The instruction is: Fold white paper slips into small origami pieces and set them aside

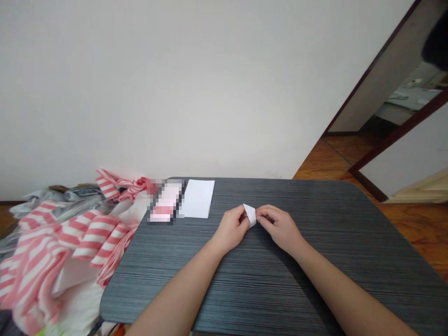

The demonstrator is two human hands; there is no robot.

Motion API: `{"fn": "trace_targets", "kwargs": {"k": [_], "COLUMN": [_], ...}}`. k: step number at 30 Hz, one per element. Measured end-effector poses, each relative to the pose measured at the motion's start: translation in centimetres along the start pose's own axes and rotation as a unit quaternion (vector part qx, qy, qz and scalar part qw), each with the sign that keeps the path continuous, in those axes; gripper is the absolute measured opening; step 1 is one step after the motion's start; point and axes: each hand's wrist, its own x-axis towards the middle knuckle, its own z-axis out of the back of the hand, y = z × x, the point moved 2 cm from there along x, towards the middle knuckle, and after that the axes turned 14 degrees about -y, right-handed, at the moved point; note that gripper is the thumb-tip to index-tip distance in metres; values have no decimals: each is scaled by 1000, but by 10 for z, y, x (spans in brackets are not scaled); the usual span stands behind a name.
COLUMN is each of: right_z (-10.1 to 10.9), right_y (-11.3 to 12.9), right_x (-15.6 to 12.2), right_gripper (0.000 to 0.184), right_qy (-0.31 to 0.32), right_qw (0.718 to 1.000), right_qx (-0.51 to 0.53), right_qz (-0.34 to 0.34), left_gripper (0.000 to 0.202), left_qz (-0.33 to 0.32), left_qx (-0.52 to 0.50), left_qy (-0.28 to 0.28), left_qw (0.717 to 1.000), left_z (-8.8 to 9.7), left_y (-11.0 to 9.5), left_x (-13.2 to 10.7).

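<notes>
A small piece of folded white paper (249, 214) stands up between my hands near the middle of the table. My left hand (231, 228) pinches its left side with the fingertips, and my right hand (280, 227) grips its right side. Part of the paper is hidden behind my fingers. To the left of my hands lies a flat white paper sheet or pad (198, 199), not touching either hand.
The dark grey grained table (350, 242) has rounded corners. A pixelated pink-and-white object (166, 200) lies next to the white sheet. A heap of pink-striped white fabric (84, 238) overlaps the table's left edge. Behind stands a white wall (175, 93); wooden floor (329, 158) and a doorway lie right.
</notes>
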Motion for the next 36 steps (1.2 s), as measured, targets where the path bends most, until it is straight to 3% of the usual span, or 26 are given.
{"fn": "trace_targets", "kwargs": {"k": [7, 36], "right_z": [-1, 0], "right_y": [0, 0], "right_x": [-1, -1], "right_gripper": [15, 15], "right_qy": [-21, 4], "right_qw": [1000, 1000], "right_qx": [0, 12], "right_qz": [-1, 22], "left_gripper": [10, 10], "left_qz": [2, 5], "left_qx": [-4, 18], "left_qy": [-2, 5], "left_qw": [1000, 1000], "left_z": [-1, -1], "left_y": [1, 5], "left_x": [1, 1]}}
